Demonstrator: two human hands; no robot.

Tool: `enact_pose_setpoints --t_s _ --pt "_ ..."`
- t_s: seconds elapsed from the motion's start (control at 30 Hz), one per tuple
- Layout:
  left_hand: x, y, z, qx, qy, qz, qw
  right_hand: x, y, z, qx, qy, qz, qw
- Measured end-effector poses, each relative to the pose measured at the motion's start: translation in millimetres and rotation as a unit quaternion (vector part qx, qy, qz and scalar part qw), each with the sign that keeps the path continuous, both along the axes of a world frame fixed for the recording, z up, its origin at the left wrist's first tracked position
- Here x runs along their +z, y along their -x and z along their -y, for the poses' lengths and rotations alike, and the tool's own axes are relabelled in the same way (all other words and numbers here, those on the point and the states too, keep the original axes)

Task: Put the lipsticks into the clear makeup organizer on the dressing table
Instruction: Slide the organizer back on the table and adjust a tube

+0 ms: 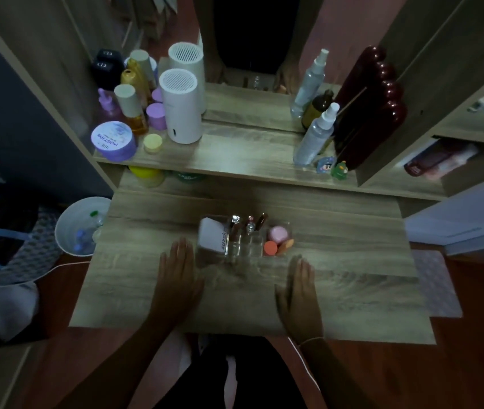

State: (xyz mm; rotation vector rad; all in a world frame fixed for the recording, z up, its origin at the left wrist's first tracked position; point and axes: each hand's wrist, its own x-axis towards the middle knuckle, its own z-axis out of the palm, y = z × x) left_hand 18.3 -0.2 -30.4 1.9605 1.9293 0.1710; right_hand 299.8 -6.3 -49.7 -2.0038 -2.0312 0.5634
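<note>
A clear makeup organizer (257,249) stands in the middle of the wooden dressing table (338,278). Three lipsticks (249,225) stand upright in its middle slots. A white box (213,234) fills its left part, and pink and orange sponges (277,239) lie in its right part. My left hand (177,278) lies flat on the table just left of and below the organizer, fingers spread, holding nothing. My right hand (299,293) lies flat to the lower right of it, also holding nothing.
On the raised shelf behind stand a white cylinder device (180,106), bottles and purple jars (114,140) at left, spray bottles (314,137) and a dark red object (367,107) at right, against a mirror. A white bin (83,225) sits on the floor at left.
</note>
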Motion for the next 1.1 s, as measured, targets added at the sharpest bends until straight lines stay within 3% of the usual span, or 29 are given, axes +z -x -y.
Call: enact_pose_setpoints --t_s 0.6,0.9,1.1 --pt "-4 -5 -10 -0.031 0.067 -0.005 0.997 6 14 -17 0.017 0.016 0.096 0.995" --pt "-3 -9 -8 -0.045 0.043 0.026 0.998 6 -7 -17 0.020 0.019 0.129 0.991" --pt "-1 -24 -14 0.009 -0.002 0.097 0.995 8 -31 -15 0.001 -0.006 0.122 0.992"
